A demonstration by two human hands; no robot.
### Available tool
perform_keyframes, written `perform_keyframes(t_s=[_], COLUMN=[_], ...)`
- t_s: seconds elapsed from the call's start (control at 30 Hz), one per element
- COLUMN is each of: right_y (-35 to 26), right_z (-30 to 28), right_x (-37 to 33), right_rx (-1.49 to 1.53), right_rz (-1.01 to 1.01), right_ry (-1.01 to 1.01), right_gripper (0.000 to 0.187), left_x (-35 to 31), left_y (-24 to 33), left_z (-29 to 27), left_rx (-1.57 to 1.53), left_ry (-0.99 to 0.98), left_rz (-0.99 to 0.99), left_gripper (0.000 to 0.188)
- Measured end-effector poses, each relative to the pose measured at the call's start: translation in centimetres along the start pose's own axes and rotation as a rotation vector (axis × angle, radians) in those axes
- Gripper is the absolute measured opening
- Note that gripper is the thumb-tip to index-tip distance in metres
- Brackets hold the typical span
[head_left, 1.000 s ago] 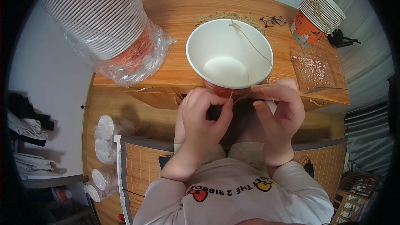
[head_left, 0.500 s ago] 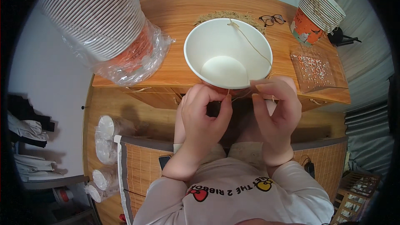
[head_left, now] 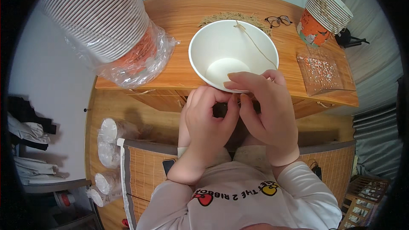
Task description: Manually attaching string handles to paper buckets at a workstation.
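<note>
A large white-lined paper bucket (head_left: 228, 66) leans toward me at the front edge of the table. A thin tan twine (head_left: 260, 51) is knotted near its far rim and runs down inside its right wall. My left hand (head_left: 208, 113) is pinched at the near rim, closed on the twine, whose end there is hidden by the fingers. My right hand (head_left: 270, 106) meets it at the rim, thumb beside the left thumb, the upper fingers curled over the bucket's edge. The twine at its fingertips is largely hidden.
Behind the bucket lies a pile of cut twine (head_left: 234, 16) beside eyeglasses (head_left: 278, 20). A tall stack of wrapped buckets (head_left: 102, 21) stands left. At right are nested orange buckets (head_left: 317, 23) with twine and a clear tray (head_left: 321, 72) of small beads. Wrapped white containers (head_left: 108, 130) lie on the floor.
My right hand has moved left to meet the left hand, its fingers now over the bucket's near rim. The left hand has stayed nearly in place.
</note>
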State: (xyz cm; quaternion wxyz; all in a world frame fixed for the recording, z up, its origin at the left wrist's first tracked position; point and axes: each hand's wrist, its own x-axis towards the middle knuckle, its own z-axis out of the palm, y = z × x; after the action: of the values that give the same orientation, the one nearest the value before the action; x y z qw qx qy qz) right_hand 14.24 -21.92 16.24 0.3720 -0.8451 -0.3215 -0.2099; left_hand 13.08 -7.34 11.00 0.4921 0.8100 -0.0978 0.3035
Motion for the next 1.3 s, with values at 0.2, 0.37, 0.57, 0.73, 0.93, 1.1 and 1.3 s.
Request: perform_keyframes(t_s=[0.2, 0.37, 0.57, 0.73, 0.93, 1.1, 1.3], right_y=[0.0, 0.2, 0.4, 1.8, 2.5, 3.2, 2.6], right_z=[0.5, 0.8, 1.5, 1.8, 2.6, 2.8, 4.8], right_x=[-0.2, -0.5, -1.2, -2.8, -4.2, -4.5, -4.1], right_rx=[0.17, 0.196, 0.261, 0.234, 0.191, 0.108, -0.044], right_rz=[0.094, 0.09, 0.038, -0.335, -0.344, -0.377, -0.08], right_ry=[0.015, 0.03, 0.143, 0.185, 0.126, 0.175, 0.365], right_gripper=[0.036, 0.036, 0.038, 0.032, 0.028, 0.028, 0.028], left_x=[-0.4, -1.4, -1.6, -1.3, -0.2, 0.1, -0.3], left_y=[-0.1, -0.4, -0.4, -0.7, -0.6, -0.7, -0.9], left_z=[0.2, 0.6, 0.7, -0.5, -1.3, -1.4, -1.2], left_rx=[0.03, -0.076, -0.574, -0.805, -0.917, -0.833, -0.83], left_ry=[0.025, 0.003, -0.009, -0.164, -0.261, -0.271, -0.264], left_rz=[0.008, -0.089, -0.196, -0.33, -0.503, -0.472, -0.435], left_gripper=[0.016, 0.016, 0.016, 0.01, 0.012, 0.012, 0.013])
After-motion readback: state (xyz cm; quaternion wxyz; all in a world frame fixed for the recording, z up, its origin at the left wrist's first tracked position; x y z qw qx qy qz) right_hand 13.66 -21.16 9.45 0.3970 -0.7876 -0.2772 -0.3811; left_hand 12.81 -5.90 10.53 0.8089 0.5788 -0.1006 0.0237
